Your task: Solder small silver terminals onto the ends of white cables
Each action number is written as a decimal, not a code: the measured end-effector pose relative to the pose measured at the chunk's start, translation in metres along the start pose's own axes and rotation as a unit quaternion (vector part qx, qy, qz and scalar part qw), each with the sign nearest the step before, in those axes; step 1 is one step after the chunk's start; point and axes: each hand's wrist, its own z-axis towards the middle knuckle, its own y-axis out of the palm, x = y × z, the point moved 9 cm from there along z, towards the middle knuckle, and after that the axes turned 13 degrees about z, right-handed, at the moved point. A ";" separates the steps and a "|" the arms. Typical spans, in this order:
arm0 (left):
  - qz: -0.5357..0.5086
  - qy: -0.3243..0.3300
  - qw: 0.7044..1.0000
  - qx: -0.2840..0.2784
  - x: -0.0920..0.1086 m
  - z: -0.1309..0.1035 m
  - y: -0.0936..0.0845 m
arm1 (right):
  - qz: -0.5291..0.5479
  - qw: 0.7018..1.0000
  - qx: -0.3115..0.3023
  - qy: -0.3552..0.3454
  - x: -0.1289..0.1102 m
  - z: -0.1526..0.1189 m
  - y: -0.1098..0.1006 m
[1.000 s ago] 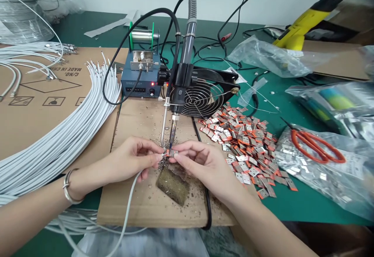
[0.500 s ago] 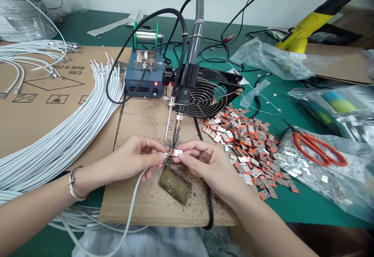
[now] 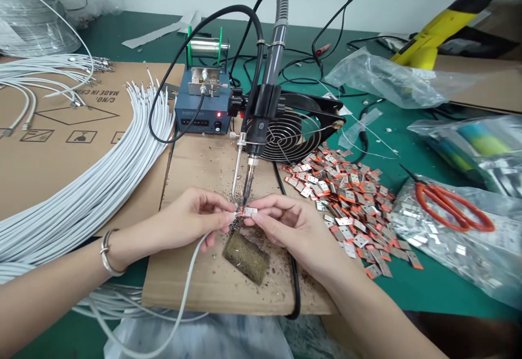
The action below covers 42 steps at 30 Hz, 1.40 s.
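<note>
Green bench, cardboard sheet [image 3: 196, 277] laid over it as work surface. Small metal tab [image 3: 249, 212] sat pinched in right hand [image 3: 291, 228] fingertips, directly under tip of mounted soldering iron [image 3: 261, 103]. Left hand [image 3: 191, 223] fingers closed on end of white cable [image 3: 185, 288], its end touching the tab. Dirty sponge [image 3: 246, 255] just below. Pile of orange-and-silver tabs [image 3: 350, 206] to the right; fan [image 3: 291, 130] behind; white cable bundle [image 3: 93, 190] left; orange scissors [image 3: 452, 209] on a plastic bag.
</note>
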 end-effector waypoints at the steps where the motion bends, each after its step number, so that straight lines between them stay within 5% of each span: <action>1: 0.002 0.007 1.000 -0.004 0.000 0.001 0.001 | -0.002 1.000 0.000 0.000 0.000 0.000 0.000; 42: 0.071 -0.011 0.996 0.049 0.004 -0.002 -0.009 | -0.036 0.999 0.003 -0.004 -0.001 -0.001 0.000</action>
